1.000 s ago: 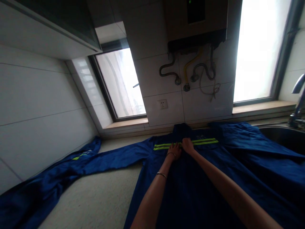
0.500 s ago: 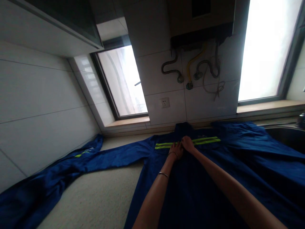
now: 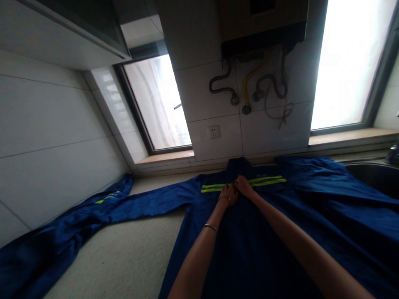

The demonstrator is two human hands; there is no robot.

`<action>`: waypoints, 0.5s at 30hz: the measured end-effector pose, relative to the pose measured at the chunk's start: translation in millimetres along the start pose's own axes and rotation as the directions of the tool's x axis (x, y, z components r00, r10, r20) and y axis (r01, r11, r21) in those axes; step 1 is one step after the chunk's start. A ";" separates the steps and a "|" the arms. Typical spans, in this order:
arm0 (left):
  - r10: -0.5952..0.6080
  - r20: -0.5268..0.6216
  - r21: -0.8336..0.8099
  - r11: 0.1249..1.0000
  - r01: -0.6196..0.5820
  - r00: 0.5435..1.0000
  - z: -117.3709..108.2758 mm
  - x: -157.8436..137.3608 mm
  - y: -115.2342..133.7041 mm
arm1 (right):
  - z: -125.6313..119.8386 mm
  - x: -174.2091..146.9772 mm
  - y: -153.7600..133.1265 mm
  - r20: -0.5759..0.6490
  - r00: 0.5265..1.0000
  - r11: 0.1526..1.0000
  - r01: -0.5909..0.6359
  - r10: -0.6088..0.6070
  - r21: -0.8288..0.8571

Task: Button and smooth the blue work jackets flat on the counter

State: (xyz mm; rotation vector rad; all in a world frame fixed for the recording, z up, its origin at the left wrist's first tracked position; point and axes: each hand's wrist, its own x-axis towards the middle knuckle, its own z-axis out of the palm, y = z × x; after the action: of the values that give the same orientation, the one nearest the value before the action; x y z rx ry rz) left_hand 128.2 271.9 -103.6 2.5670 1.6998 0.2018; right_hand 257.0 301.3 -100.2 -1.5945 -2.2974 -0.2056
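A dark blue work jacket (image 3: 212, 232) with yellow-green reflective stripes is spread over the countertop, collar toward the wall. My left hand (image 3: 229, 193) is on the chest just at the stripe, fingers bent against the cloth near the front opening. Right beside it, my right hand (image 3: 243, 186) is closed in a pinch on the jacket front at the stripe. The small part between the fingertips is too dark to make out. One sleeve (image 3: 156, 203) stretches to the left; the other side of the jacket reaches toward the sink.
More blue clothing (image 3: 46, 245) with a reflective stripe lies along the left wall. A sink (image 3: 370, 176) is at the right edge. Ahead, a water heater (image 3: 264, 29) with pipes hangs above a wall socket (image 3: 214, 131), between two windows. The countertop (image 3: 124, 257) shows at left.
Both hands stay together at the chest stripe. The left fingers look more curled than before. The view has shifted slightly; the jacket lies as before.
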 end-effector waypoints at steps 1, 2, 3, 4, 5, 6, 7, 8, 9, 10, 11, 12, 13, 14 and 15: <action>-0.024 -0.015 -0.006 1.000 0.024 1.000 -1.0 -0.3 0.8 | 0.1 -0.4 0.8 0.000 1.000 1.000 0.012 -0.012 -0.005; -0.058 -0.035 -0.010 0.998 0.058 0.998 -1.7 -0.5 1.5 | 0.2 -0.7 1.6 -0.001 1.000 1.000 0.022 -0.022 -0.010; -0.096 -0.055 -0.013 0.995 0.095 0.994 -1.9 -0.5 2.0 | 0.4 -0.7 2.3 -0.001 0.999 0.999 0.032 -0.032 -0.017; -0.132 -0.074 -0.013 0.991 0.131 0.989 -1.6 -0.4 2.3 | 0.7 -0.7 2.8 -0.002 0.999 0.999 0.041 -0.041 -0.026; -0.157 -0.085 -0.010 0.988 0.157 0.984 -0.8 -0.1 2.2 | 1.0 -0.6 3.2 -0.002 0.999 0.998 0.050 -0.051 -0.037; -0.170 -0.092 -0.005 0.985 0.170 0.981 0.3 0.3 1.9 | 1.4 -0.4 3.4 -0.003 0.998 0.997 0.061 -0.061 -0.048; -0.172 -0.094 0.002 0.985 0.173 0.981 1.5 0.9 1.3 | 1.9 -0.3 3.5 -0.003 0.997 0.996 0.071 -0.072 -0.061; -0.169 -0.088 0.008 0.985 0.170 0.982 2.9 1.6 0.6 | 2.4 -0.2 3.4 -0.003 0.997 0.994 0.083 -0.083 -0.075; -0.165 -0.080 0.017 0.986 0.166 0.983 4.1 2.3 -0.1 | 3.1 -0.2 3.3 -0.003 0.995 0.991 0.096 -0.097 -0.090; -0.162 -0.076 0.025 0.986 0.165 0.984 5.2 3.1 -0.8 | 3.7 -0.1 3.2 -0.001 0.994 0.988 0.110 -0.110 -0.105; -0.163 -0.075 0.032 0.986 0.165 0.984 6.1 3.9 -1.4 | 4.4 -0.1 3.0 0.003 0.992 0.985 0.124 -0.125 -0.121; -0.165 -0.077 0.038 0.985 0.168 0.983 6.7 4.6 -1.8 | 5.1 0.0 2.9 0.007 0.990 0.981 0.139 -0.140 -0.137; -0.167 -0.084 0.041 0.984 0.171 0.982 7.3 5.1 -2.1 | 5.6 0.2 3.0 0.012 0.988 0.976 0.154 -0.154 -0.151; -0.169 -0.094 0.044 0.984 0.174 0.981 7.6 5.5 -2.3 | 6.0 0.5 3.1 0.017 0.986 0.972 0.168 -0.167 -0.163; -0.171 -0.107 0.045 0.983 0.177 0.979 7.8 5.7 -2.3 | 6.2 0.9 3.4 0.023 0.984 0.968 0.180 -0.179 -0.172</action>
State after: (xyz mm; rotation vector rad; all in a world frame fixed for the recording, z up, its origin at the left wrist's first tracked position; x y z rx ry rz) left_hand 129.4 278.2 -111.1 2.4658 1.9810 0.2866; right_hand 258.6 305.3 -105.9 -1.4649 -2.4892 -0.4569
